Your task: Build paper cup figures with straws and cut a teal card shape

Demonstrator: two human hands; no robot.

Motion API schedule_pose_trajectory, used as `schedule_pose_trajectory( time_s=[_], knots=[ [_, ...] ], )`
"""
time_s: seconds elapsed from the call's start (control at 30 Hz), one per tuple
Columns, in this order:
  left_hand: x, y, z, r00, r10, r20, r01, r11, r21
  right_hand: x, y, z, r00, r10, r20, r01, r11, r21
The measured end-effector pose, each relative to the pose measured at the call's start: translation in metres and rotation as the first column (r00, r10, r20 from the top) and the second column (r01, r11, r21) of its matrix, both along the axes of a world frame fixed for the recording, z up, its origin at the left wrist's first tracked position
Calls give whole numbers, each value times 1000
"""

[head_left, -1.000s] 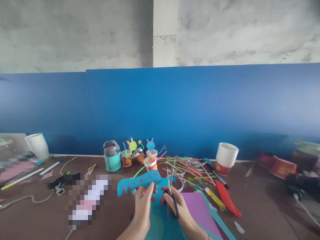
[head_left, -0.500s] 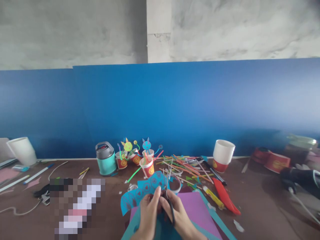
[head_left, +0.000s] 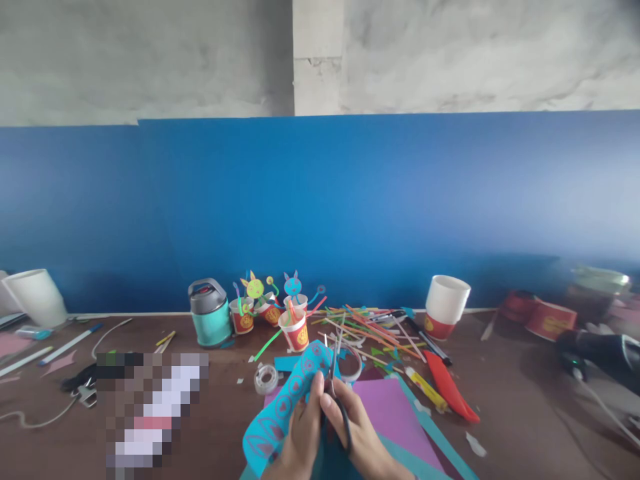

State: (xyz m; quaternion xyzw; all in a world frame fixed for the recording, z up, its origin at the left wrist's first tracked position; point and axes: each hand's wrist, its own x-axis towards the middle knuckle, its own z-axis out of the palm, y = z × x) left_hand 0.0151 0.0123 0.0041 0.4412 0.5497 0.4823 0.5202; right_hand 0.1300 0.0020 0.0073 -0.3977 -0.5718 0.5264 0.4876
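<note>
My left hand (head_left: 304,427) is closed on a strip of blue paper (head_left: 283,405) with circles, hearts and pointed shapes drawn on it in a dark line. The strip slants down to the left from my fingers. In my right hand (head_left: 357,427) is a pair of scissors (head_left: 344,420) with black handles, its blades pointing up and slightly parted beside the paper's upper end. Both hands meet above purple paper (head_left: 395,420) and blue-green sheets. Whether the blades touch the paper, I cannot tell.
Paper-cup figures (head_left: 295,327) stand behind my hands, near a turquoise flask (head_left: 212,320). Loose straws (head_left: 365,330) lie to their right. Around me are a tape roll (head_left: 266,379), a yellow glue tube (head_left: 425,389), a red pointed object (head_left: 450,387) and stacked white cups (head_left: 449,300).
The blue paper strip has turned, its lower left end now hanging further down and the tape roll more exposed. My hands stay together, scissors still in the right. The view has tilted slightly.
</note>
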Motion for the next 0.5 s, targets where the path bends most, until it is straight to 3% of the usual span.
schedule_pose_trajectory(
  time_s=[0.13, 0.33, 0.5],
  knots=[
    [1, -1, 5, 997, -42, -64, 43, 999, 12, 0, -3, 2, 998, -55, -20, 54, 997, -54],
    [-1, -6, 6, 996, -87, 12, 88, 994, -62, -3, -7, 12, 992, -98, -76, 96, 995, -35],
    [-4, -9, 5, 992, -124, 1, 123, 985, -117, -5, -8, 9, 989, -107, -106, 104, 994, -35]
  ],
)
